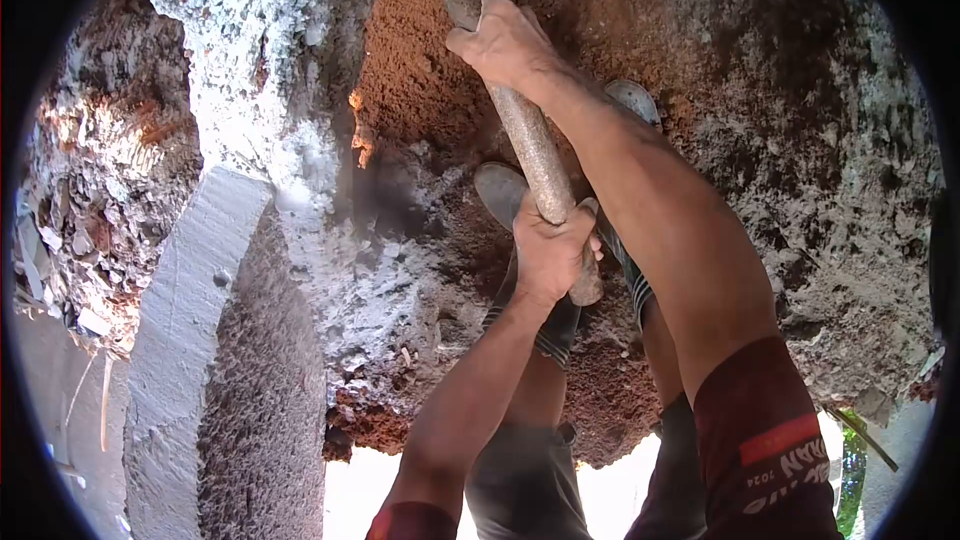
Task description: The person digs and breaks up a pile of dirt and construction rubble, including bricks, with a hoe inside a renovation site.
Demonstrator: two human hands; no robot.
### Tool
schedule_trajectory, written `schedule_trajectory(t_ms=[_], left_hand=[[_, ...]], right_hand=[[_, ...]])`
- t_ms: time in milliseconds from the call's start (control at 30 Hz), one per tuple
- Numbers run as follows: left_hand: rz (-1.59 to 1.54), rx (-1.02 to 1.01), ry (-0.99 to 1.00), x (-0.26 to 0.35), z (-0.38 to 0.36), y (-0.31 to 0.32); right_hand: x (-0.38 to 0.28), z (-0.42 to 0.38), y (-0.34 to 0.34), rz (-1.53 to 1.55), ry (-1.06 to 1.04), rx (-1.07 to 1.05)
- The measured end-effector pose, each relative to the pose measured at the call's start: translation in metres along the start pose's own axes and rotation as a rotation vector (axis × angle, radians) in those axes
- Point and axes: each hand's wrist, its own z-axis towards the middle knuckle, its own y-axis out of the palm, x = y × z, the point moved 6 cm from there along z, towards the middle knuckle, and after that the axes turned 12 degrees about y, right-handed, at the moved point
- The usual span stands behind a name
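Observation:
Both of my hands grip a long, dirt-crusted wooden tool handle [535,155], which slants from the top of the view down toward my body. My left hand [553,252] is wrapped round it near its lower end, in front of my legs. Higher up, my right hand [508,45] closes on the same handle. The tool's head lies at or beyond the top edge, so its kind cannot be made out. Loose reddish-brown soil [415,60] lies beside the upper part of the handle.
A grey concrete slab or low wall [190,340] runs along the left, with a rough whitish mass [250,50] above it. Broken rubble [75,230] lies farther left. My shoes [500,190] stand on uneven soil under the handle. Whitish, crusted ground [800,200] extends to the right.

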Motion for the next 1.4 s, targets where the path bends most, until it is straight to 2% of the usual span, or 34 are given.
schedule_trajectory(t_ms=[67, 100, 167, 200, 233, 267, 333, 400, 500, 567, 633, 700, 767, 833, 933, 1067, 1167, 1233, 1300, 1367, 1400], left_hand=[[-0.060, 0.015, 0.094, 0.004, 0.026, 0.021], [-0.069, 0.017, 0.104, 0.005, 0.045, 0.029], [-0.078, 0.086, 0.259, 0.015, 0.090, 0.044], [-0.116, 0.054, 0.180, 0.019, 0.117, 0.054], [-0.154, 0.023, 0.102, 0.019, 0.135, 0.061], [-0.166, 0.027, 0.111, 0.012, 0.142, 0.063], [0.070, -0.041, 0.264, -0.005, 0.166, 0.093], [0.304, -0.118, 0.416, -0.030, 0.158, 0.137], [0.677, -0.225, 0.624, -0.049, 0.124, 0.162], [0.948, -0.299, 0.738, -0.069, 0.091, 0.168], [1.228, -0.375, 0.862, -0.079, 0.067, 0.175], [1.272, -0.352, 0.792, -0.055, 0.033, 0.163], [0.260, -0.091, 0.165, -0.044, 0.021, 0.116], [0.278, -0.063, -0.289, -0.043, 0.014, 0.073], [0.316, 0.012, -0.278, -0.021, 0.006, 0.024], [0.565, 0.023, -0.307, -0.010, -0.008, -0.033], [0.594, 0.005, -0.373, -0.017, -0.024, -0.081], [0.594, 0.000, -0.391, -0.016, -0.038, -0.098], [0.443, 0.041, -0.352, -0.014, -0.050, -0.107], [0.469, 0.073, -0.336, -0.007, -0.056, -0.116], [0.501, 0.062, -0.371, -0.005, -0.059, -0.121]], right_hand=[[-0.015, 0.018, 0.001, -0.079, -0.204, -0.079], [-0.016, 0.026, 0.001, -0.086, -0.214, -0.079], [-0.021, 0.037, 0.002, -0.525, -0.369, 0.063], [-0.022, 0.039, -0.004, -0.532, -0.378, 0.067], [-0.017, 0.043, -0.012, -0.580, -0.230, 0.045], [-0.011, 0.047, -0.021, -0.626, -0.082, 0.023], [-0.009, 0.051, -0.046, -0.689, -0.077, 0.008], [0.002, 0.051, -0.070, -0.754, -0.067, 0.007], [0.024, 0.033, -0.099, -0.766, -0.017, 0.069], [0.049, 0.013, -0.114, -0.803, 0.157, 0.018], [0.064, -0.015, -0.119, -0.795, 0.239, -0.043], [0.077, -0.035, -0.108, -0.757, 0.300, -0.108], [0.088, -0.045, -0.086, -0.676, 0.327, -0.086], [0.094, -0.054, -0.053, -0.581, 0.363, -0.101], [0.090, -0.067, -0.014, -0.386, 0.358, -0.031], [0.089, -0.095, 0.029, -0.242, 0.392, -0.048], [0.090, -0.117, 0.070, -0.224, 0.387, -0.121], [0.091, -0.132, 0.087, -0.173, 0.373, -0.104], [0.093, -0.144, 0.100, -0.106, 0.377, -0.065], [0.085, -0.155, 0.106, -0.077, 0.399, -0.063], [0.085, -0.157, 0.115, -0.116, 0.372, -0.129]])
